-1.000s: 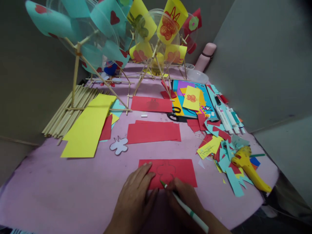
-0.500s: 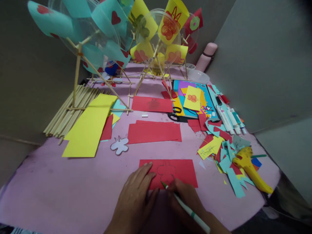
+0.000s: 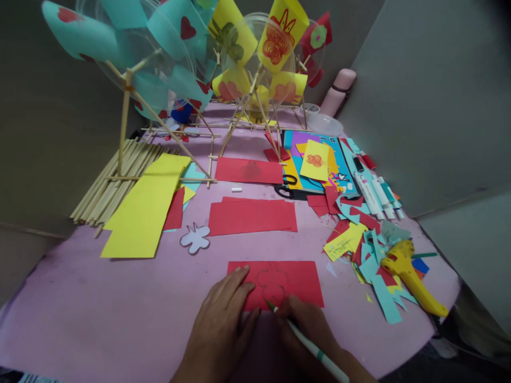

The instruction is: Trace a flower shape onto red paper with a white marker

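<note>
A red paper strip [image 3: 305, 282] lies near the front of the table, with a butterfly outline drawn on it in dark lines. My left hand [image 3: 223, 306] rests flat on its left end, fingers outstretched. Between the fingers of my right hand [image 3: 305, 322] is a white marker [image 3: 301, 338] with a green tip, which meets the paper at the lower part of the outline. A white butterfly cutout [image 3: 195, 238] lies up and to the left of my left hand. Beyond the hands is a small stack of red strips [image 3: 253, 217].
Yellow paper [image 3: 139, 213] and wooden sticks [image 3: 107, 186] lie on the left. On the right are paper scraps [image 3: 371, 255], a yellow glue gun [image 3: 411, 276] and several markers [image 3: 377, 197]. Scissors [image 3: 285, 189] and stick-framed paper wheels [image 3: 255, 58] stand farther back.
My right hand and the marker have shifted very slightly to the right and down along the outline. My left hand stays in place on the paper.
</note>
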The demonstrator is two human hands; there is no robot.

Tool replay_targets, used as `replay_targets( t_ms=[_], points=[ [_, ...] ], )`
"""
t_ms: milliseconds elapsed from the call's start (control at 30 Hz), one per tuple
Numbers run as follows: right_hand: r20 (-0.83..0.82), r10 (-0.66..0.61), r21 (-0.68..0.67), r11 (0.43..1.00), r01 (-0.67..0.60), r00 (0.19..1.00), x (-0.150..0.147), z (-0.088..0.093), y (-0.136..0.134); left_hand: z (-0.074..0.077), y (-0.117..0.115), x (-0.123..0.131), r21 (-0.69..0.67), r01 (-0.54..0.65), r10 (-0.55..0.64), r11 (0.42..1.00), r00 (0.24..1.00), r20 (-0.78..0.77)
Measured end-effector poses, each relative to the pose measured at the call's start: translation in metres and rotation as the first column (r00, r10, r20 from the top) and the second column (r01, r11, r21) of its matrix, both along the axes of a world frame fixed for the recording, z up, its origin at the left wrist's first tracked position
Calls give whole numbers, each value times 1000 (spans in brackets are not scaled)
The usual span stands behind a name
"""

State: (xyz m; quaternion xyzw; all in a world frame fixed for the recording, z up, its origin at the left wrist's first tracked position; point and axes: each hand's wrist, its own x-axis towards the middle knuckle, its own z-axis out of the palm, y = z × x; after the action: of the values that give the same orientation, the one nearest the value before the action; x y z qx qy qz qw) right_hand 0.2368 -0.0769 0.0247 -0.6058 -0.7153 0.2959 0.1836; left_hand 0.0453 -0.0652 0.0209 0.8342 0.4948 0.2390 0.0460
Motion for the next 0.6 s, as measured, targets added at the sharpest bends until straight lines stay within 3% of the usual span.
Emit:
replay_targets(
  t_ms=[267, 600],
  points=[
    [-53, -8, -8, 1000, 8, 999, 1, 2, 0, -1, 0, 0, 0, 3, -3, 1000, 1000, -20],
    [8, -36, -108, 993, 36, 999, 1, 8, 0, -3, 0, 0, -13, 17, -17, 1000, 1000, -22]
  ],
)
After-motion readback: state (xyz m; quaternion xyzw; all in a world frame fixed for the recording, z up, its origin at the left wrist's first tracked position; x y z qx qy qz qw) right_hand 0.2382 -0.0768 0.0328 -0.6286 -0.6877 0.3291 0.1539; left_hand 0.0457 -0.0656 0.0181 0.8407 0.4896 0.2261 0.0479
